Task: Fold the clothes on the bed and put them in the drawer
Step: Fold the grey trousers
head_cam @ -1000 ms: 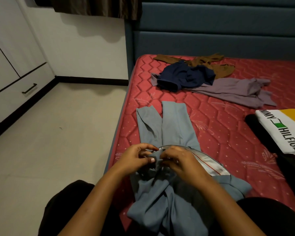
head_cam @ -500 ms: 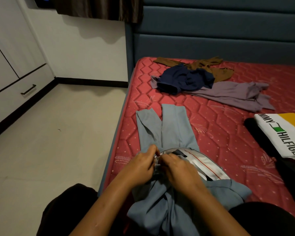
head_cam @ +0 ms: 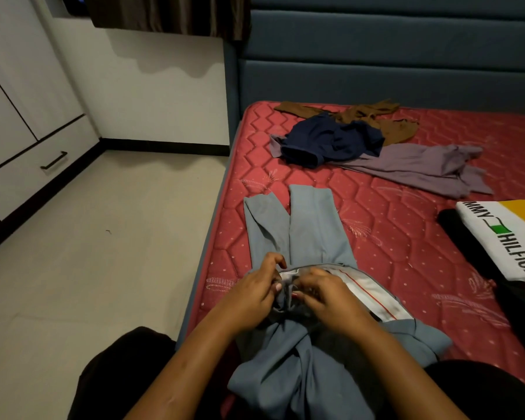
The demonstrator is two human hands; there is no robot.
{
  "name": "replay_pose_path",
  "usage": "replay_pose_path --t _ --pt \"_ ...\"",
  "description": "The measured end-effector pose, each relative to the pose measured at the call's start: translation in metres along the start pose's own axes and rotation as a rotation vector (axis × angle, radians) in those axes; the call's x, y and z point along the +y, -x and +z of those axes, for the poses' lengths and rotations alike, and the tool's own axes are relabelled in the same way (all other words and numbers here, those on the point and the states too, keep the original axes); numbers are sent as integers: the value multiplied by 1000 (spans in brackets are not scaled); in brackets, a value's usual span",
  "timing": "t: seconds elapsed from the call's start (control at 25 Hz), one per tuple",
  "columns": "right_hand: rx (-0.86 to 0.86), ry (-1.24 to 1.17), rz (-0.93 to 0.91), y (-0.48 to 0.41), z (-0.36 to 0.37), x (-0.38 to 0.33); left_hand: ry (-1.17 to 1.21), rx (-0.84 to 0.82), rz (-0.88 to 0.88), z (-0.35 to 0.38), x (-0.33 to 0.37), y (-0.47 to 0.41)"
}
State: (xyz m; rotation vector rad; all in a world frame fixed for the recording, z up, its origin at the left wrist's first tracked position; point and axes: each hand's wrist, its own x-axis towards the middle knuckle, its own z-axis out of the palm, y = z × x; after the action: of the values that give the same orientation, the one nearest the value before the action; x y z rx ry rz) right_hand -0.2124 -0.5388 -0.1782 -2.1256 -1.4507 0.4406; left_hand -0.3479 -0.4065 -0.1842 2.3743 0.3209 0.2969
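L hand fingers curled, pinching grey trousers waistband, R hand likewise

Could not make out the waistband fastening of the grey-blue trousers, covered by the left hand and right hand. Lost the trousers' near end past the bottom edge. Right of the trousers, found the white printed shirt clipped mid-lettering by the frame. Beyond the trousers, saw only part of the purple garment from under the navy garment.

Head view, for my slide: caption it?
Left hand and right hand pinch the waistband of the grey-blue trousers on the red mattress.
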Motion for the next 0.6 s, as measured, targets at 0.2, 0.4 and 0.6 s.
replay_pose_path --t 0.2,0.4,0.6 --pt "-71 -175 -58 -2 3 6 -2 19 39 9 4 2" --pt "-47 -131 -66 -3 -1 9 22 29 34 9 3 0" --pt "-42 -90 -72 -5 -2 8 50 28 18 3 4 -1"
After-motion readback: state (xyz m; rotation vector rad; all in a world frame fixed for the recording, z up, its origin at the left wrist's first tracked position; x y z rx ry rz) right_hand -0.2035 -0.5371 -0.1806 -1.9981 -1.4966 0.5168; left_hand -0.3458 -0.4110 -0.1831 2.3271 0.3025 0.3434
